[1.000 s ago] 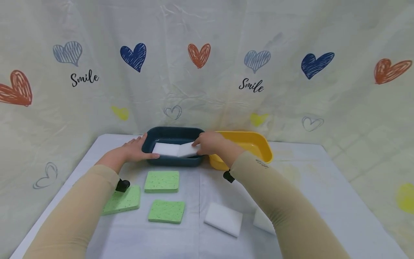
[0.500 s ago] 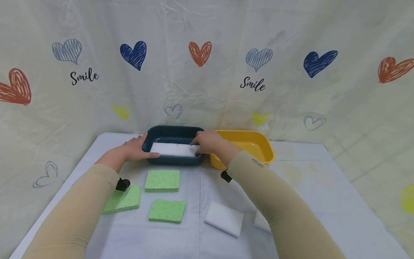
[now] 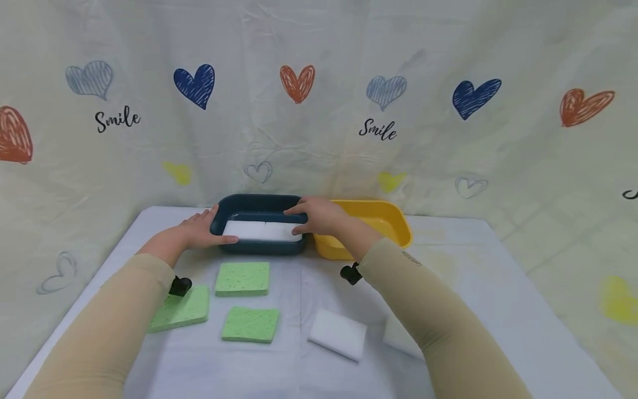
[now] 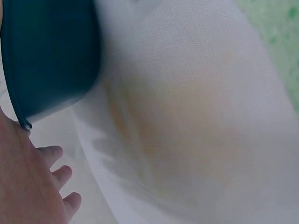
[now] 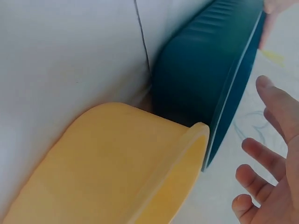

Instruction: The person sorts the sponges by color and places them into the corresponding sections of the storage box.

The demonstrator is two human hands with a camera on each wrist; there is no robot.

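Note:
Two white sponges (image 3: 244, 230) lie side by side inside the front of a dark teal tub (image 3: 256, 247) in the head view. My left hand (image 3: 196, 230) rests at the tub's left front corner, with its thumb along the front rim and its other fingers spread by the left side. Over the tub's right end hovers my right hand (image 3: 321, 215), its fingers spread and nothing between them. The right wrist view shows these fingers (image 5: 259, 182) apart from the rim. A yellow tub (image 3: 406, 233) stands to the right of the teal one, partly behind my right forearm.
Several green sponges lie on the left of the white-covered table, one (image 3: 242, 279) just before the teal tub. Toward the front right lie a white sponge (image 3: 338, 334) and another (image 3: 401, 338) partly hidden by my sleeve. A printed cloth (image 3: 319, 155) hangs behind.
The right white sponge, tilted earlier, has settled flat beside the other. My right hand has let go of it and spread its fingers. My left hand keeps its place at the tub.

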